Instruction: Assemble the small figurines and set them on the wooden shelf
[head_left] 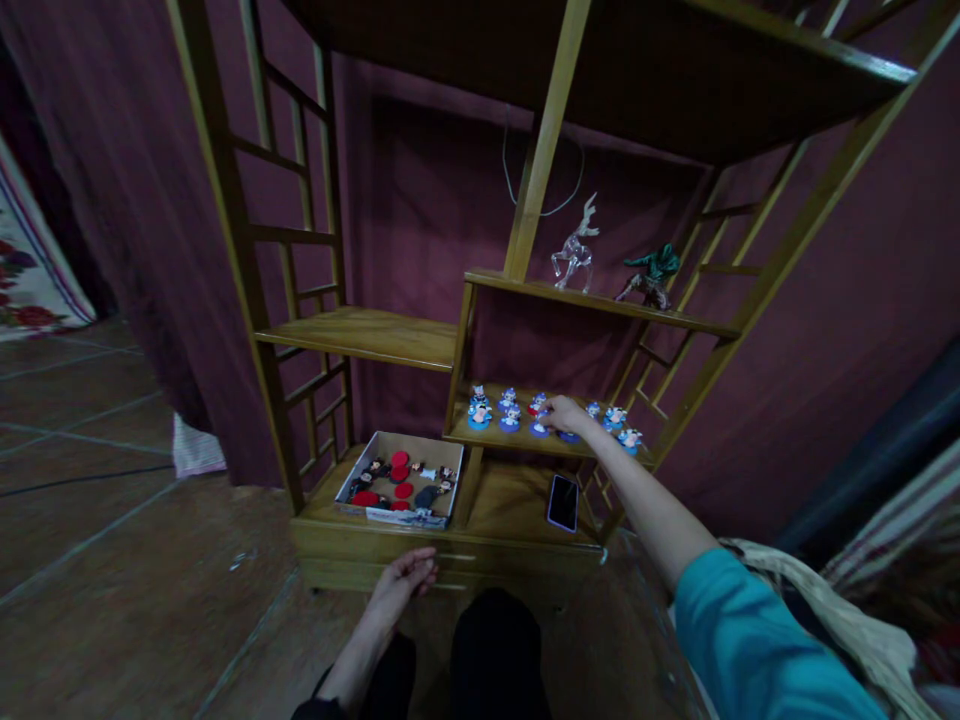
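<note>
My right hand [566,415] reaches over the low right shelf, its fingers closed on a small blue-and-white cartoon figurine [539,427] with a round base. More figurines of this sort, on blue or purple round bases, stand in rows on both sides of it, such as one figurine [510,417] to its left and another figurine [631,439] at the right end. In front of the cabinet's drawers hangs my left hand [403,582], fingers loosely bent and a little apart, with nothing visible in it.
A shallow cardboard box [349,490] on the lower left holds several dark-clothed figures and red discs. A phone [563,502] lies on the lower right board. Above, a clear deer ornament [576,250] and a green-and-brown figure [654,274] stand on the upper shelf [600,300].
</note>
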